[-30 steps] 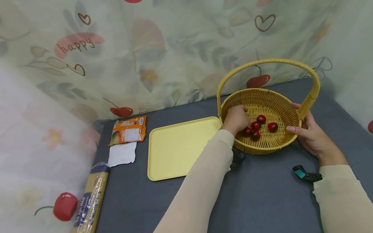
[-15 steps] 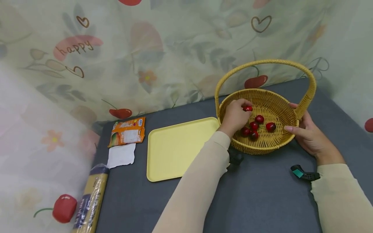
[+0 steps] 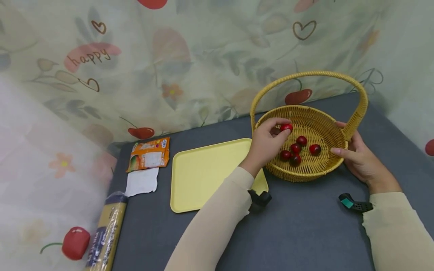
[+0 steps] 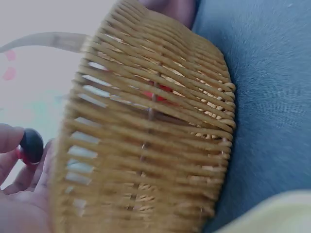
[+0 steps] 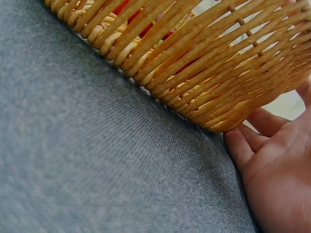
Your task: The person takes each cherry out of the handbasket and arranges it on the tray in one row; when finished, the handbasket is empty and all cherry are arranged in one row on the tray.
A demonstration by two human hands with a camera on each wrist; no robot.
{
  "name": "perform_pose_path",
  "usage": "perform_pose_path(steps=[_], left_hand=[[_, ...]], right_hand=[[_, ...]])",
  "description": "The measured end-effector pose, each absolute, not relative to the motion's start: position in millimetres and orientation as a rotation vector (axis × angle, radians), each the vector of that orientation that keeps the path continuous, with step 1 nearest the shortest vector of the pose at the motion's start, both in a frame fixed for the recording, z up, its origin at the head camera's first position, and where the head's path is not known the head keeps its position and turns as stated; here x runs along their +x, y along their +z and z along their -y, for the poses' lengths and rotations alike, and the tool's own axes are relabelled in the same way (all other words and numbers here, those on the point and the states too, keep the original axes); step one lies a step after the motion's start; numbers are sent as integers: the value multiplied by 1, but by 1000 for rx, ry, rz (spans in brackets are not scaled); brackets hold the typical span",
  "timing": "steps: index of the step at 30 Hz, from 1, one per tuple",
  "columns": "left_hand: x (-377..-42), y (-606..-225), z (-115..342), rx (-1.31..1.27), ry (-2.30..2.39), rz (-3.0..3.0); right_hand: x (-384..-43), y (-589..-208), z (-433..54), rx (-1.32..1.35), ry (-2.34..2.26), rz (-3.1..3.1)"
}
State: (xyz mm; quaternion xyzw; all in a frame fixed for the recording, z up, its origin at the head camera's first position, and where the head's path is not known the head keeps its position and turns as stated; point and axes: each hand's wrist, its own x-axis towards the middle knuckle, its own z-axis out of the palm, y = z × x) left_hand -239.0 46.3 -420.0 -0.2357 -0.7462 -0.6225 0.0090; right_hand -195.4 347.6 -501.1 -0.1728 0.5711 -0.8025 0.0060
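Observation:
A yellow wicker basket (image 3: 305, 175) with a tall arched handle stands on the dark grey cloth, several red cherries (image 3: 315, 149) lying on its floor. Over the basket's left rim, my left hand (image 3: 266, 146) pinches a cherry between thumb and fingers. That cherry (image 4: 32, 145) looks dark on one side in the left wrist view, raised at rim height outside the weave. At the opposite side, my right hand (image 3: 367, 163) holds the rim beside the handle's foot, thumb in front and fingers behind. In the right wrist view its fingers (image 5: 240, 145) touch the basket's lower wall.
A pale yellow tray (image 3: 203, 177) lies left of the basket, partly under my left forearm. Farther left are an orange packet (image 3: 149, 154), a white paper piece (image 3: 142, 181) and a plastic-wrapped roll (image 3: 106, 229). A patterned curtain (image 3: 203, 67) hangs behind.
My left hand has come up from the basket's floor with a cherry and drawn back left over the rim. The right hand keeps its hold on the basket.

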Motion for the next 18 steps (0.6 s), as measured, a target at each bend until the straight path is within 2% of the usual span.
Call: perform_pose_path(steps=[7, 18], left_hand=[[-210, -430, -4, -788, -2013, 2248], [-182, -441, 44, -671, -2186, 2060]], right_hand=[[-193, -501, -348, -534, -2499, -1816], [-195, -499, -345, -521, -2494, -1846]])
